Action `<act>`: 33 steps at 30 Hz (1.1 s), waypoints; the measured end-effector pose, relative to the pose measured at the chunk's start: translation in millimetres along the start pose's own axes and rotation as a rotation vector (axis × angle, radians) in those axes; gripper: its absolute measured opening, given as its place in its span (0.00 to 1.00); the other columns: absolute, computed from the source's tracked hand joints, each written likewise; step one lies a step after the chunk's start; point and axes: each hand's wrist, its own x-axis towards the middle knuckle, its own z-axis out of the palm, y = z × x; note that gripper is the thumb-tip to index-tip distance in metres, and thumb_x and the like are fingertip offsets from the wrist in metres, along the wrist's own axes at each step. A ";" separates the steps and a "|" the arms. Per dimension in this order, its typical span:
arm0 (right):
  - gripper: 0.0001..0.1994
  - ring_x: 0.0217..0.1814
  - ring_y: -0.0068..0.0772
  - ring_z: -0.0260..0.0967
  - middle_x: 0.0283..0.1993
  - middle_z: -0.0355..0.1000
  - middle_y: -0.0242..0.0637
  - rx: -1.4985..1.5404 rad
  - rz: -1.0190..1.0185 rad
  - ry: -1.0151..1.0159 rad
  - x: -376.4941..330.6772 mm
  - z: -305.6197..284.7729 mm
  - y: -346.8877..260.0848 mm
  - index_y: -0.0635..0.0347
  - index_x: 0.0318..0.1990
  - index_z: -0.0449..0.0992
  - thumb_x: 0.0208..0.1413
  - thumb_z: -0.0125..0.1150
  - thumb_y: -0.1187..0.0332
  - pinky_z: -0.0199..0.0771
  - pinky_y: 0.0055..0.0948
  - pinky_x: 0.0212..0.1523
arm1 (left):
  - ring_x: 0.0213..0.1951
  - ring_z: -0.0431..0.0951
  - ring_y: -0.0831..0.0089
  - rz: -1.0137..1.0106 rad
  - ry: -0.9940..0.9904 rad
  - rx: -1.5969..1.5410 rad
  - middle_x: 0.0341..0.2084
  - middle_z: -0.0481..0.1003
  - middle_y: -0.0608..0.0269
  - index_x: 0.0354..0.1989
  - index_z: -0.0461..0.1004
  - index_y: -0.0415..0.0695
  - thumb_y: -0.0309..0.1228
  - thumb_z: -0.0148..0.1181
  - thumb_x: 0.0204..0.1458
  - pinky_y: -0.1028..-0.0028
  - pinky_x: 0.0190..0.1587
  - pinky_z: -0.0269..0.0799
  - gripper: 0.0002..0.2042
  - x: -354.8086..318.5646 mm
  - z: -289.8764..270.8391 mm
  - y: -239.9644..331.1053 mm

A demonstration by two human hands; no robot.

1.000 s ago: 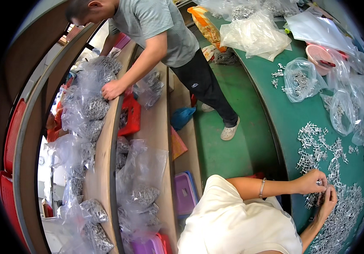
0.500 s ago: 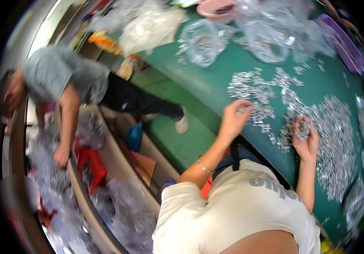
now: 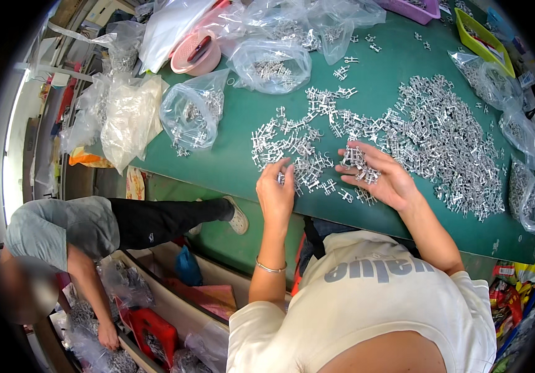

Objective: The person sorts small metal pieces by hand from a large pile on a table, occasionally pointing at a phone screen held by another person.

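A: Step?
B: Picking through, we judge: right hand (image 3: 393, 183), fingers curled, cradles small silver metal pieces (image 3: 359, 165) over the green counter (image 3: 376, 74); left hand (image 3: 275, 191) half-curled, grip unclear.
A: Next?
B: A careful pinch, we judge

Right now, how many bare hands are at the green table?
2: the left hand, by the near edge of the small metal fittings, and the right hand, cupping some. No others show there.

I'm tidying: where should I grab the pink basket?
Probably pinch the pink basket by its near rim, coming from the person's side: its round edge is uncovered there, while a white plastic sheet crowds its left and a red object rests inside.
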 end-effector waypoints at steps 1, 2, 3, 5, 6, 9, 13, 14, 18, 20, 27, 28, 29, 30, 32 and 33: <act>0.18 0.51 0.43 0.64 0.49 0.63 0.44 -0.026 -0.012 0.002 0.1 -3.3 2.9 0.62 0.53 0.60 0.55 0.48 0.69 0.65 0.39 0.53 | 0.25 0.71 0.63 0.003 0.001 0.021 0.21 0.69 0.57 0.34 0.74 0.39 0.23 0.57 0.43 0.71 0.30 0.65 0.08 1.5 -0.1 0.1; 0.19 0.51 0.44 0.63 0.50 0.62 0.45 -0.050 -0.020 0.003 1.1 -4.5 6.0 0.62 0.54 0.60 0.55 0.48 0.70 0.64 0.39 0.54 | 0.26 0.71 0.61 0.003 0.002 0.044 0.21 0.70 0.57 0.34 0.74 0.39 0.24 0.57 0.43 0.70 0.31 0.66 0.08 1.8 -1.2 -0.8; 0.20 0.51 0.45 0.63 0.48 0.64 0.46 0.001 -0.013 0.009 2.6 -2.9 6.9 0.62 0.54 0.59 0.53 0.51 0.73 0.64 0.39 0.54 | 0.26 0.72 0.61 0.003 0.013 0.066 0.22 0.70 0.57 0.33 0.74 0.39 0.24 0.57 0.43 0.69 0.31 0.66 0.08 2.3 -2.0 -1.7; 0.20 0.51 0.44 0.64 0.46 0.65 0.45 0.003 -0.011 0.000 4.5 -9.2 9.6 0.62 0.53 0.60 0.52 0.51 0.73 0.64 0.40 0.54 | 0.27 0.72 0.60 0.005 0.034 0.111 0.24 0.71 0.57 0.33 0.74 0.40 0.24 0.57 0.44 0.69 0.31 0.67 0.07 4.3 -2.4 -3.4; 0.20 0.51 0.44 0.64 0.45 0.65 0.44 0.006 -0.011 -0.003 5.0 -13.2 10.7 0.62 0.53 0.60 0.52 0.51 0.73 0.64 0.40 0.54 | 0.27 0.72 0.60 0.027 0.055 0.122 0.25 0.71 0.58 0.33 0.74 0.40 0.24 0.57 0.44 0.69 0.31 0.67 0.08 5.8 -2.5 -4.2; 0.19 0.46 0.40 0.67 0.43 0.66 0.41 0.097 -0.017 -0.028 7.4 -25.1 14.7 0.60 0.52 0.61 0.51 0.53 0.73 0.70 0.37 0.49 | 0.26 0.73 0.60 0.099 0.127 0.160 0.30 0.71 0.59 0.34 0.74 0.41 0.26 0.57 0.44 0.68 0.29 0.67 0.08 12.8 0.9 -7.7; 0.17 0.38 0.32 0.68 0.39 0.66 0.37 0.214 0.020 -0.069 9.1 -27.3 12.1 0.57 0.49 0.63 0.51 0.54 0.73 0.74 0.28 0.37 | 0.23 0.73 0.60 0.085 0.087 0.268 0.30 0.71 0.61 0.31 0.74 0.43 0.27 0.58 0.43 0.66 0.27 0.67 0.06 21.7 5.6 2.0; 0.17 0.37 0.30 0.68 0.38 0.66 0.36 0.238 0.022 -0.096 9.7 -27.6 10.5 0.57 0.49 0.63 0.51 0.54 0.73 0.74 0.27 0.36 | 0.24 0.73 0.60 0.082 0.044 0.242 0.30 0.71 0.61 0.30 0.75 0.43 0.26 0.59 0.42 0.67 0.28 0.67 0.05 21.8 7.6 3.1; 0.12 0.38 0.34 0.67 0.36 0.65 0.37 0.133 -0.025 -0.050 8.4 -30.3 14.8 0.57 0.43 0.64 0.51 0.54 0.73 0.75 0.31 0.35 | 0.26 0.73 0.59 0.144 -0.021 0.114 0.27 0.72 0.60 0.26 0.75 0.42 0.24 0.59 0.40 0.68 0.30 0.67 0.04 21.0 13.0 1.6; 0.10 0.38 0.34 0.66 0.35 0.64 0.37 0.149 -0.030 -0.109 9.7 -32.4 15.6 0.56 0.41 0.64 0.50 0.55 0.72 0.74 0.32 0.33 | 0.27 0.73 0.59 0.211 0.001 0.040 0.26 0.72 0.59 0.25 0.74 0.41 0.23 0.59 0.40 0.68 0.30 0.67 0.03 21.5 14.4 -1.7; 0.08 0.33 0.30 0.66 0.34 0.63 0.35 0.219 -0.009 -0.129 12.8 -29.5 14.2 0.55 0.35 0.64 0.52 0.53 0.65 0.71 0.23 0.22 | 0.31 0.73 0.58 0.027 0.018 0.375 0.27 0.72 0.59 0.28 0.75 0.42 0.30 0.61 0.39 0.66 0.33 0.68 0.08 73.7 22.8 1.0; 0.08 0.32 0.30 0.66 0.34 0.63 0.35 0.216 -0.008 -0.103 12.3 -29.1 14.0 0.55 0.35 0.64 0.53 0.53 0.64 0.70 0.21 0.20 | 0.31 0.74 0.58 0.023 0.007 0.424 0.28 0.72 0.59 0.29 0.75 0.42 0.31 0.62 0.39 0.66 0.33 0.68 0.08 76.0 25.8 0.3; 0.06 0.30 0.28 0.64 0.33 0.63 0.35 0.152 -0.040 -0.018 8.6 -26.8 13.8 0.55 0.33 0.64 0.53 0.51 0.65 0.63 0.17 0.16 | 0.31 0.74 0.57 0.029 -0.020 0.431 0.28 0.73 0.59 0.29 0.75 0.42 0.31 0.61 0.39 0.65 0.33 0.68 0.08 75.5 26.6 -0.2; 0.06 0.28 0.27 0.63 0.32 0.62 0.35 0.177 -0.024 -0.017 8.0 -26.3 12.0 0.55 0.33 0.64 0.53 0.51 0.65 0.61 0.17 0.15 | 0.31 0.74 0.57 0.035 0.018 0.396 0.28 0.73 0.59 0.29 0.75 0.42 0.30 0.61 0.40 0.65 0.33 0.68 0.08 74.9 26.6 -0.6; 0.05 0.26 0.25 0.60 0.31 0.62 0.34 0.229 0.012 -0.013 6.5 -27.0 8.5 0.55 0.33 0.64 0.53 0.51 0.67 0.56 0.15 0.13 | 0.31 0.73 0.55 0.045 0.087 0.325 0.28 0.73 0.59 0.29 0.75 0.43 0.28 0.60 0.40 0.64 0.34 0.68 0.06 72.1 26.3 -1.6; 0.04 0.23 0.23 0.56 0.30 0.62 0.34 0.276 0.026 -0.001 5.2 -26.0 8.1 0.55 0.35 0.65 0.54 0.50 0.69 0.51 0.15 0.12 | 0.25 0.74 0.64 0.161 0.184 0.257 0.25 0.74 0.61 0.27 0.75 0.40 0.27 0.58 0.44 0.70 0.27 0.67 0.04 68.6 23.7 -4.0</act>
